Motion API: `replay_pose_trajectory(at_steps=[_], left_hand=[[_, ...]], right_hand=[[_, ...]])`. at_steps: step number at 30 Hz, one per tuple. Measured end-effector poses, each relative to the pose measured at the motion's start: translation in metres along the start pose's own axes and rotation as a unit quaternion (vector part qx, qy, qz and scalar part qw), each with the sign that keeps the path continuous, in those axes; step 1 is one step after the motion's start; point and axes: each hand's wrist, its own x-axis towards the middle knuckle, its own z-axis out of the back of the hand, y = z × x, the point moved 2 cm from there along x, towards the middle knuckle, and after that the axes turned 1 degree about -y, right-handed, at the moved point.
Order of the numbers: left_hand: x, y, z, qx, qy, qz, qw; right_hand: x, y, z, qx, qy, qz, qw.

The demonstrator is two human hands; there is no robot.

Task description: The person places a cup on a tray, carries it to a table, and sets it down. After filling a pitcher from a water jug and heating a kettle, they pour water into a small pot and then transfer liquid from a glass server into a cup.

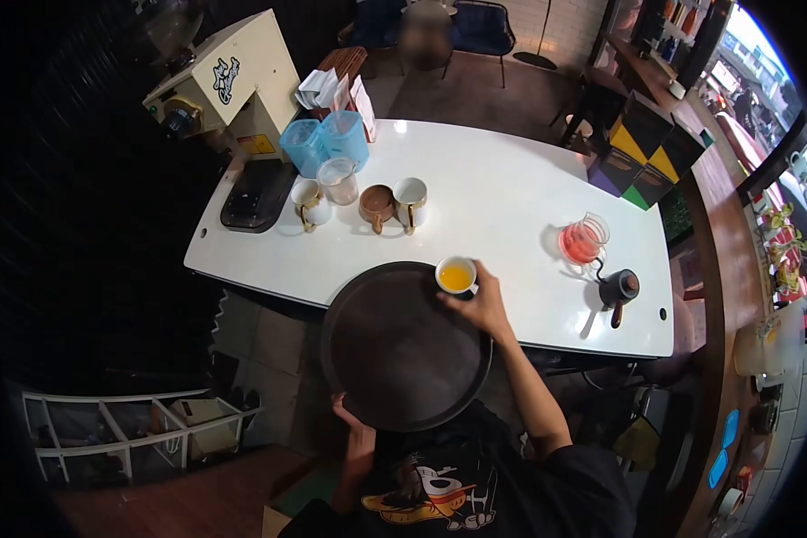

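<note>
My right hand (480,308) grips a small white cup of yellow-orange liquid (455,275) at the far right rim of a round dark tray (403,345). The tray juts out over the near edge of the white counter (493,193). My left hand (354,426) holds the tray from below at its near left edge, and the tray mostly hides it.
On the counter stand three mugs (377,206), a clear glass (339,181), two blue containers (325,142), a glass pitcher of red liquid (583,240) and a small dark pot with a handle (619,289). A cream machine (224,81) stands at the far left. A white rack (134,430) sits low left.
</note>
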Motion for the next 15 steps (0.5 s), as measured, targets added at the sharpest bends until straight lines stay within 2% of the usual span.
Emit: replay_pose_trajectory(at_steps=[4,6,7,8,9,10,11,12,13,15], left_hand=[[-0.002,-0.001,-0.03,-0.008,0.015,-0.033,0.999],[-0.005,-0.006,-0.025,0.014,-0.057,-0.037,0.998],[0.0,-0.005,-0.005,0.008,-0.053,-0.035,0.998],[0.01,-0.007,0.028,0.194,-0.064,-0.211,0.956],[0.015,-0.012,0.043,0.366,-0.074,-0.376,0.848],[0.012,-0.027,0.021,0.359,-0.076,-0.379,0.85],[0.008,-0.042,0.006,0.186,-0.073,-0.205,0.958],[0.003,-0.052,-0.005,-0.001,-0.064,-0.019,0.998],[0.001,-0.066,-0.008,-0.049,-0.065,0.025,0.996],[0.007,-0.093,0.009,-0.042,-0.056,-0.01,0.997]], right_hand=[[-0.035,0.018,-0.025,-0.005,0.076,0.003,0.997],[-0.048,0.03,-0.042,0.001,0.113,0.003,0.994],[-0.053,0.035,-0.053,0.014,0.13,0.009,0.991],[-0.057,0.045,-0.062,-0.006,0.143,0.003,0.99],[-0.061,0.05,-0.073,-0.008,0.142,0.012,0.99],[-0.062,0.06,-0.084,-0.006,0.146,0.025,0.989],[-0.064,0.07,-0.094,-0.002,0.151,0.036,0.988],[-0.063,0.078,-0.105,-0.003,0.159,0.039,0.986],[-0.063,0.085,-0.117,-0.009,0.169,0.04,0.985],[-0.064,0.102,-0.144,-0.012,0.189,0.045,0.981]])
